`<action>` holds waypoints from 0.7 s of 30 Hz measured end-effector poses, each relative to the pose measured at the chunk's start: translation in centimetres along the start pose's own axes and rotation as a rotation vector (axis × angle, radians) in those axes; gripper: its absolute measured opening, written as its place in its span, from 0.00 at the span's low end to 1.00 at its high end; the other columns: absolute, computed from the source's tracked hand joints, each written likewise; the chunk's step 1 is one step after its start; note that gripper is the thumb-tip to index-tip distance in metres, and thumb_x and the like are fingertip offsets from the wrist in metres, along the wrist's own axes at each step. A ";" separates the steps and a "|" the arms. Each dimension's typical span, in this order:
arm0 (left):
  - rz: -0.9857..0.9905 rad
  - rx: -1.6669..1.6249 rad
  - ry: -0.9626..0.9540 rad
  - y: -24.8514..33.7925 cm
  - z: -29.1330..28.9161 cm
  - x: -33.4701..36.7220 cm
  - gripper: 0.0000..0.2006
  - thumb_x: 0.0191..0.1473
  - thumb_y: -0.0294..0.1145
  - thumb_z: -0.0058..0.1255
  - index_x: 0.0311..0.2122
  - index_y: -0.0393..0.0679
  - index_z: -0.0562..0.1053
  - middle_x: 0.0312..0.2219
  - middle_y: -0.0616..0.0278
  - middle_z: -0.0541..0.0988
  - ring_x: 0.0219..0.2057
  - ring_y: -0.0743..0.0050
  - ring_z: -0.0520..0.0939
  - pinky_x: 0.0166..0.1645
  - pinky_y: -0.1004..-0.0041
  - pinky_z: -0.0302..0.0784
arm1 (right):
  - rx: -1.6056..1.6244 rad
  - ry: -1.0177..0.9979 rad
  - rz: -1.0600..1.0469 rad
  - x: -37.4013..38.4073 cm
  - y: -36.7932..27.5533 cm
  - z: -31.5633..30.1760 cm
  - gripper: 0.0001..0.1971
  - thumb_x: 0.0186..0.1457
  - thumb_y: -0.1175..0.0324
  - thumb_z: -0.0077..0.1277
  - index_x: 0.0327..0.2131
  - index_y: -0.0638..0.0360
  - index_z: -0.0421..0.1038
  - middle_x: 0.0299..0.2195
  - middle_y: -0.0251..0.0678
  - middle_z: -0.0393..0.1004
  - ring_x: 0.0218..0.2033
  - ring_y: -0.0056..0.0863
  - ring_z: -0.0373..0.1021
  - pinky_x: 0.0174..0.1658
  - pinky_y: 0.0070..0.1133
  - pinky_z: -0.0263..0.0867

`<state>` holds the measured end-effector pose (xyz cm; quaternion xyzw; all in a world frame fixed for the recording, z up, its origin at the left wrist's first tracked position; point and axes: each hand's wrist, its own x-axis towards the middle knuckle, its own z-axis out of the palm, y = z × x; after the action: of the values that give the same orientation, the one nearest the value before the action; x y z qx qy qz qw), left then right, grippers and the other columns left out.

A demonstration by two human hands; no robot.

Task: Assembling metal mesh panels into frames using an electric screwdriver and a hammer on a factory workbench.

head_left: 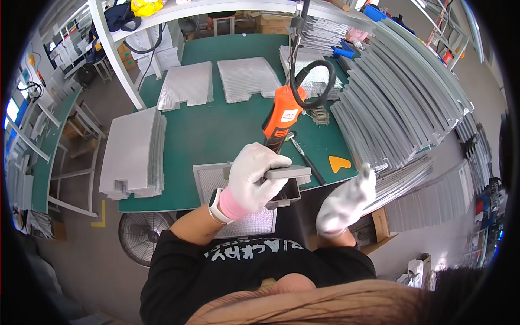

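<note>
My left hand (252, 179), in a white glove with a pink cuff, is closed on a flat grey bar (291, 173). Below it, a mesh panel (208, 179) with a grey edge lies over the table's front edge, partly hidden by the hand and arm. A small grey tray (292, 190) sits partly behind the bar. An orange power screwdriver (281, 115) hangs just beyond the left hand, its tip hidden. My right hand (346, 203), gloved in white, is raised beside the grey strips at right; its fingers are blurred, and I see nothing clearly in them.
A hammer (307, 160) and a yellow scraper (339, 163) lie on the green table (216, 124). Stacked panels (130, 151) stand at left, with more panels (246, 78) farther back. Long grey strips (401, 92) crowd the right side. A floor fan (143, 235) stands below left.
</note>
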<state>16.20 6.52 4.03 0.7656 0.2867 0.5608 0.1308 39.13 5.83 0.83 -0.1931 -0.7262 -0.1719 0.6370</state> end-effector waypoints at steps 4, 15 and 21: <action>0.033 -0.016 0.080 -0.5 0.9 -0.2 0.11 0.45 0.28 0.56 0.38 0.42 0.77 0.27 0.62 0.77 0.29 0.59 0.76 0.38 0.65 0.69 | -0.305 -0.389 0.122 0.7 -2.8 0.9 0.24 0.40 0.35 0.59 0.36 0.35 0.82 0.63 0.47 0.55 0.69 0.59 0.35 0.66 0.57 0.22; 0.023 0.007 0.052 -0.2 0.9 -0.1 0.11 0.51 0.28 0.52 0.41 0.39 0.76 0.31 0.61 0.82 0.29 0.60 0.77 0.38 0.67 0.71 | -0.172 -0.428 0.248 1.3 -3.6 2.2 0.21 0.32 0.48 0.71 0.33 0.41 0.81 0.62 0.42 0.58 0.69 0.60 0.36 0.65 0.59 0.20; 0.049 0.042 0.062 -0.4 1.0 -0.2 0.11 0.51 0.30 0.50 0.40 0.40 0.76 0.32 0.60 0.82 0.30 0.61 0.77 0.39 0.67 0.71 | -0.120 -0.474 0.308 1.8 -4.0 1.9 0.22 0.33 0.48 0.72 0.33 0.45 0.79 0.62 0.44 0.60 0.69 0.58 0.38 0.65 0.59 0.24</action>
<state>17.01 6.89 3.33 0.7572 0.2834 0.5813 0.0920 35.32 3.46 2.36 -0.3735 -0.8055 -0.0659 0.4554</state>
